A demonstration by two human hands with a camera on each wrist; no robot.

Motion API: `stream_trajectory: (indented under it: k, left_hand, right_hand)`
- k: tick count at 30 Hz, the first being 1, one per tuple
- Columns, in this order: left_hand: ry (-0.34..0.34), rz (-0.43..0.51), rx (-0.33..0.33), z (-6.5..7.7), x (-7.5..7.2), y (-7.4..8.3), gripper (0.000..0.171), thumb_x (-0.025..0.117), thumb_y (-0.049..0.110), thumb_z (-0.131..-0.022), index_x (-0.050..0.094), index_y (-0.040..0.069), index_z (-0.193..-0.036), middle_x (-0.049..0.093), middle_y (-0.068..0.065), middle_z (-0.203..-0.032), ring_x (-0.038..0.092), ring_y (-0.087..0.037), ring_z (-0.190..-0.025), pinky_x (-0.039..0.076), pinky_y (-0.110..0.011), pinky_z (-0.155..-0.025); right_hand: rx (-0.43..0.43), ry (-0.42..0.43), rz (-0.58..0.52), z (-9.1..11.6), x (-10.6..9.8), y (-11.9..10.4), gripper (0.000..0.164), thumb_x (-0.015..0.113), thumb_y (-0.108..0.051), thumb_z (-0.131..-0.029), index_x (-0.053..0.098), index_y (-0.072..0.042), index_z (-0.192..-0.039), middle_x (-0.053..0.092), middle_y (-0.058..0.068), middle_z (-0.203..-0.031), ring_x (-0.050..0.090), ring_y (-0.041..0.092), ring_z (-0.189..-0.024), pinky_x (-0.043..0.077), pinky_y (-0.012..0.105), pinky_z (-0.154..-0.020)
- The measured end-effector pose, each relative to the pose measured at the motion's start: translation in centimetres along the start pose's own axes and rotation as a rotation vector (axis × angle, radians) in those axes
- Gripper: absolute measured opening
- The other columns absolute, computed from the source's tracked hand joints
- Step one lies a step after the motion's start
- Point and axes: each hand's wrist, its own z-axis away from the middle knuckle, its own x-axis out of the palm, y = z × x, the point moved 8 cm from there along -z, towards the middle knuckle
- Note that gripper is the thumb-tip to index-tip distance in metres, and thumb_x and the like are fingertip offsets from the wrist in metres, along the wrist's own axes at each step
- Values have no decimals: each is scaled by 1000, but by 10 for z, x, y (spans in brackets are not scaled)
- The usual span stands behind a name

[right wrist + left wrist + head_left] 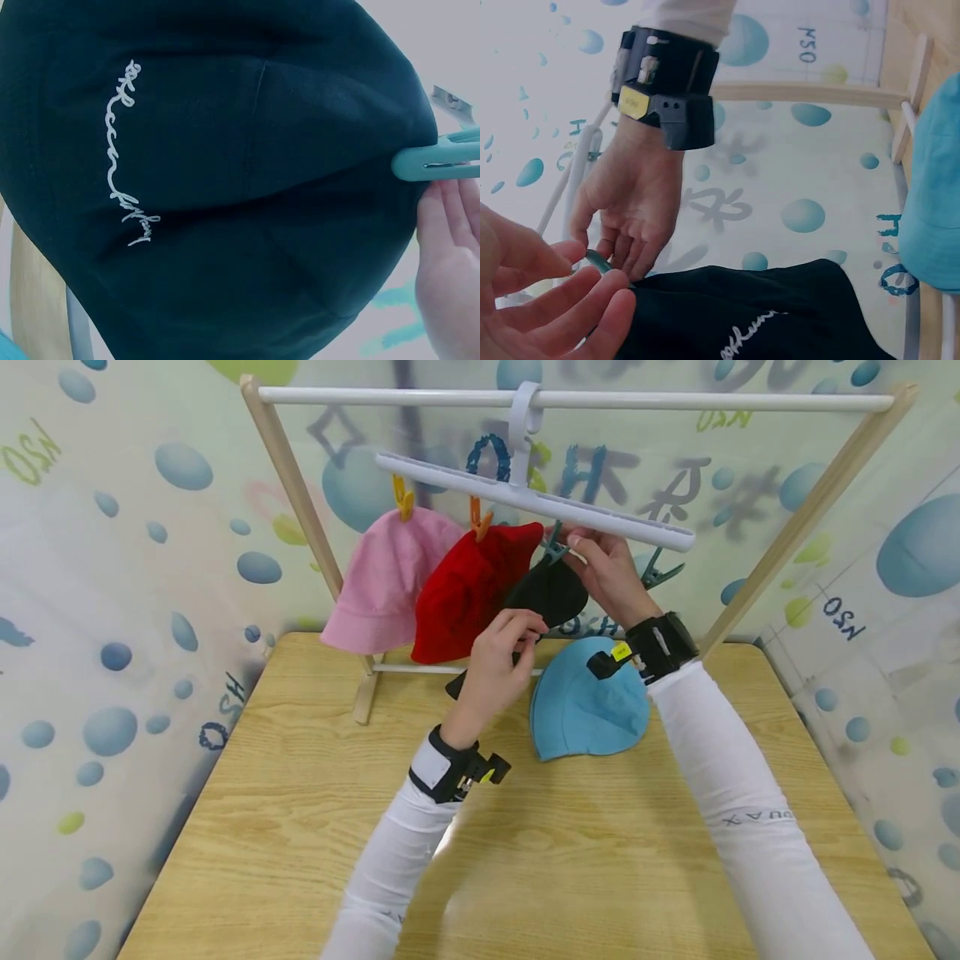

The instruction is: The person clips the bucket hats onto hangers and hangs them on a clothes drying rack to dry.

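A black bucket hat (pixel 557 593) with white script lettering hangs by its crown from a teal clip (pixel 420 163) on the white hanger (pixel 457 478). My right hand (pixel 611 572) is up at this clip, thumb and fingers around it, fingertips right at the hat's crown. Lower down, my left hand (pixel 497 656) is in front of the hat, its fingers loosely bent; in the left wrist view nothing shows between them. A red bucket hat (pixel 468 597) hangs beside the black one from an orange clip (pixel 478 518).
A pink bucket hat (pixel 386 581) hangs at the left from a yellow clip (pixel 402 497). Another teal clip (pixel 660 570) dangles at the hanger's right end. On the wooden table (pixel 585 852) lies a blue bucket hat (pixel 585 702). The rack's white rail (pixel 675 400) spans above.
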Motion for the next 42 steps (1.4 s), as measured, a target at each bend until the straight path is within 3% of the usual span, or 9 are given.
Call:
stream_trajectory:
  k: [8,17,24,31,34,42]
  left_hand:
    - [-136,-2,-41,4,14,-3,14,51,-4,-85,60,0,-95,61,-14,-98,57,-18,-83,53,-27,-75]
    - [-260,-28,-23,11,34,-2,18,53,-1,-86,60,-2,-103,63,-15,-102,58,-19,-81,53,-27,-71]
    - [-362,-99,-44,20,47,-6,23,53,4,-88,59,2,-110,62,-13,-115,59,-19,-96,51,-30,-80]
    - [-377,-82,-49,27,55,-12,23,54,2,-87,59,2,-109,62,-14,-114,59,-20,-95,52,-31,-80]
    - [-374,-81,-54,29,58,-14,22,55,2,-86,60,1,-108,63,-14,-113,59,-20,-96,52,-32,-81]
    - [-400,-83,-67,34,70,-25,23,56,0,-86,59,1,-108,62,-15,-115,59,-21,-101,52,-33,-82]
  right_hand:
    - [13,30,10,3,-9,-9,6,51,-3,-92,53,2,-95,57,13,-108,47,28,-114,39,33,-100]
    - [-37,76,22,6,-15,-18,18,54,-7,-91,52,-4,-108,57,11,-109,49,27,-113,36,37,-105]
    - [-72,72,37,15,-24,-19,21,55,-8,-90,50,-4,-111,57,14,-114,50,26,-112,39,34,-103]
    - [-127,42,-57,24,-30,-19,23,51,1,-90,49,2,-113,58,16,-114,50,27,-111,39,33,-102]
    - [-142,47,-18,28,-33,-19,24,49,2,-91,49,2,-115,58,14,-114,49,27,-112,36,34,-105]
    - [-78,93,110,45,-54,-2,28,47,-1,-92,46,2,-119,59,12,-118,47,28,-118,31,38,-108]
